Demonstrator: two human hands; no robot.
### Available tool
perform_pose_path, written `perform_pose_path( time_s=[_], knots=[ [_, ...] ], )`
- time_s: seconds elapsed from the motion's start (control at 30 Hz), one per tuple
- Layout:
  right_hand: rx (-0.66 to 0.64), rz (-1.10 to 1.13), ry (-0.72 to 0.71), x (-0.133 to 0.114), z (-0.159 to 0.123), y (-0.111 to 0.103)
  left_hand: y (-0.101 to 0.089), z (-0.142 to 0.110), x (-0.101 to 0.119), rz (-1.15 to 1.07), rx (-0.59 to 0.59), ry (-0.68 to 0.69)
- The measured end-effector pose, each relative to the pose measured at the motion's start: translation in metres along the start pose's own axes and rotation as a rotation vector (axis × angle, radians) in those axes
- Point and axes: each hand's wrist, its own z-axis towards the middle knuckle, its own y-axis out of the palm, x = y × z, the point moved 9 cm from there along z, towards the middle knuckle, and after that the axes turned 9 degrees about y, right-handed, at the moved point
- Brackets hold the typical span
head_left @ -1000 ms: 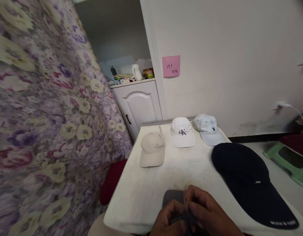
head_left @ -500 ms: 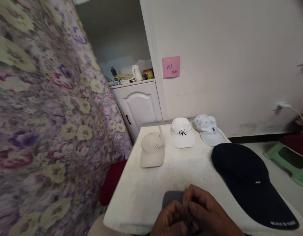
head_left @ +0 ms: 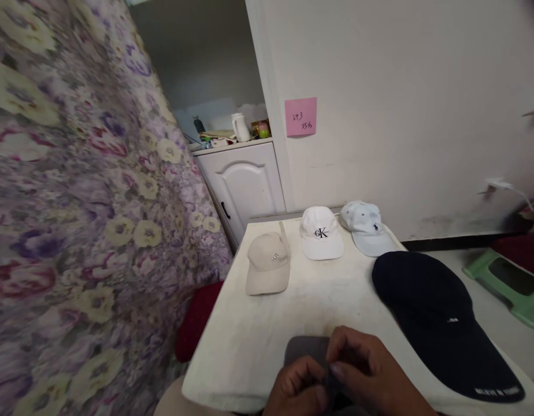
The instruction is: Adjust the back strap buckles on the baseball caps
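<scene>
At the near edge of the table, my left hand (head_left: 297, 388) and my right hand (head_left: 371, 370) are close together, fingers pinched on a dark grey cap (head_left: 305, 349). Its rounded brim pokes out beyond my fingers; my hands and the frame's bottom edge hide most of the rest. The exact part pinched is hard to make out. To the right lies a large navy cap (head_left: 423, 294) with a long brim and pale lettering along it. Farther back are a beige cap (head_left: 268, 263), a white cap (head_left: 321, 234) with black letters, and a pale blue cap (head_left: 366, 227).
The caps lie on a table with a cream cloth (head_left: 232, 346). A floral curtain (head_left: 97, 231) hangs at the left, beside a dark red seat (head_left: 197, 320). Behind stands a white cabinet (head_left: 245, 179); a pink note (head_left: 300, 117) is on the wall. A green stool (head_left: 505, 289) is at right.
My right hand has shifted slightly, its fingers moving a little on the grey cap. The other caps stay where they were.
</scene>
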Motion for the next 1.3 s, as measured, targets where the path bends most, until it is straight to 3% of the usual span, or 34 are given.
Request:
perform_pose_path(
  time_s=[0.2, 0.63, 1.3],
  knots=[
    [0.065, -0.209, 0.012, -0.002, -0.003, -0.002, 0.000, 0.001, 0.013, 0.160, 0.016, 0.014],
    [0.141, -0.438, -0.096, -0.020, -0.008, -0.002, 0.009, -0.001, 0.021, 0.182, 0.031, 0.025],
    [0.117, -0.536, -0.228, -0.028, -0.016, -0.003, 0.007, 0.003, 0.021, 0.349, -0.038, 0.021]
  ],
)
